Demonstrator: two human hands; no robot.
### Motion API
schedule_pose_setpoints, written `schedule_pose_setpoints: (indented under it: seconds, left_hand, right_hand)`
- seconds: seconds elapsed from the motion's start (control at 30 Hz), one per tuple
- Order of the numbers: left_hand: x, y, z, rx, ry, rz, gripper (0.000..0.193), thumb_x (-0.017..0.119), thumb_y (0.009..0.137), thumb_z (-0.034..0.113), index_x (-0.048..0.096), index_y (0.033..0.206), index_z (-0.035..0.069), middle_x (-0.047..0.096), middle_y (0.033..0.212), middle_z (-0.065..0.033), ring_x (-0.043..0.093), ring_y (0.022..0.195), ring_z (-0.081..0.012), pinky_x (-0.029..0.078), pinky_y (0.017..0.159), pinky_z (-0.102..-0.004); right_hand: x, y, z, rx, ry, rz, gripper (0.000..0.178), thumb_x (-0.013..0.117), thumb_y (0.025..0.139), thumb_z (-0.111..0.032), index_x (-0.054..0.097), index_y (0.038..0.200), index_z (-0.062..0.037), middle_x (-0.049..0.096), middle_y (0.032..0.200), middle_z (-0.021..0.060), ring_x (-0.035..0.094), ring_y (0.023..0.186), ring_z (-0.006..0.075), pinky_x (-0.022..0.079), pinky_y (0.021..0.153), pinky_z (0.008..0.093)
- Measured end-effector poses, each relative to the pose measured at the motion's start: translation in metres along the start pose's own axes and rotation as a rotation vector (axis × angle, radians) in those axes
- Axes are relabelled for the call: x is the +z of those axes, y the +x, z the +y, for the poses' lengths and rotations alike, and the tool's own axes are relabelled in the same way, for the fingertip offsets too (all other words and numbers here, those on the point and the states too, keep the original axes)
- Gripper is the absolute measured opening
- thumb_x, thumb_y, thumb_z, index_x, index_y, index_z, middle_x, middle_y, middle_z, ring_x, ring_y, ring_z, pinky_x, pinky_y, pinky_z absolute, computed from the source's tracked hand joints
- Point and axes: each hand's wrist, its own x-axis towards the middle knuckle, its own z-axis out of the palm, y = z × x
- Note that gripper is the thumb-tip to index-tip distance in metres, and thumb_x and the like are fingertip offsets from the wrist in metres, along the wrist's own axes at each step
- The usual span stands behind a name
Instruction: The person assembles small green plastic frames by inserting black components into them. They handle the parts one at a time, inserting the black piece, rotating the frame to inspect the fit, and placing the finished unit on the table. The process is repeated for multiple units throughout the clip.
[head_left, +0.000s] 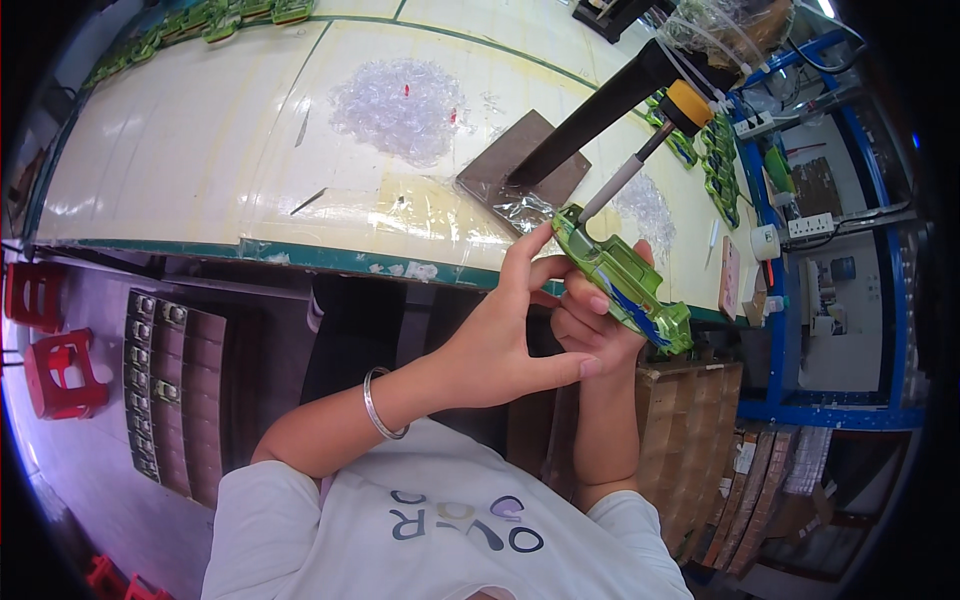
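Head view: right hand point(603, 335) clasped round a green shell point(628, 270), left hand point(505, 335) grip unclear, driver point(612, 188) tip hidden.

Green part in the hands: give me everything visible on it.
The green part looks like glossy moulded plastic: long, irregular, with a raised-walled recess near the middle and blue markings along its lower-left side. It's held tilted, upper-left end high, lower-right end low, and overlaps the table's near edge in view. The right hand grips it; the left hand's index fingertip is at its upper end. The grey shaft's tip meets that end; contact can't be confirmed.
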Motion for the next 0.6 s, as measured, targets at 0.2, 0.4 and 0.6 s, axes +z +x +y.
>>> schedule_pose_setpoints:
  seconds: [0.2, 0.4, 0.6]
  left_hand:
    - [-0.009, -0.011, 0.001, -0.139, 0.032, 0.088, 0.085, 0.069, 0.068, 0.020, 0.015, 0.131, 0.002, 0.036, 0.121, -0.0153, 0.038, 0.111, -0.0225, 0.035, 0.088, -0.0333]
    - [-0.031, -0.041, 0.088, 0.064, -0.148, -0.123, 0.061, 0.057, 0.079, 0.034, 0.036, 0.122, -0.004, 0.054, 0.086, -0.0149, 0.050, 0.069, -0.0144, 0.038, 0.057, -0.0256]
    - [-0.038, -0.035, 0.181, 0.534, -0.756, -0.790, 0.038, 0.044, 0.087, 0.024, 0.050, 0.087, -0.014, 0.050, 0.061, -0.0238, 0.043, 0.042, -0.0268, 0.029, 0.037, -0.0297]
  right_hand:
    - [-0.005, -0.009, 0.009, -0.007, 0.010, 0.150, 0.062, 0.027, 0.083, -0.051, 0.040, 0.113, 0.0016, 0.049, 0.075, 0.0202, 0.037, 0.042, 0.0159, 0.035, 0.038, 0.0263]
    - [-0.014, -0.049, 0.016, -0.014, 0.037, 0.257, 0.051, 0.031, 0.082, -0.050, 0.051, 0.087, -0.0040, 0.049, 0.075, 0.0208, 0.038, 0.045, 0.0177, 0.034, 0.039, 0.0258]
    - [-0.009, -0.076, 0.012, -0.101, 0.007, 0.240, 0.048, 0.032, 0.082, -0.051, 0.051, 0.078, -0.0067, 0.048, 0.074, 0.0199, 0.031, 0.041, 0.0111, 0.035, 0.041, 0.0251]
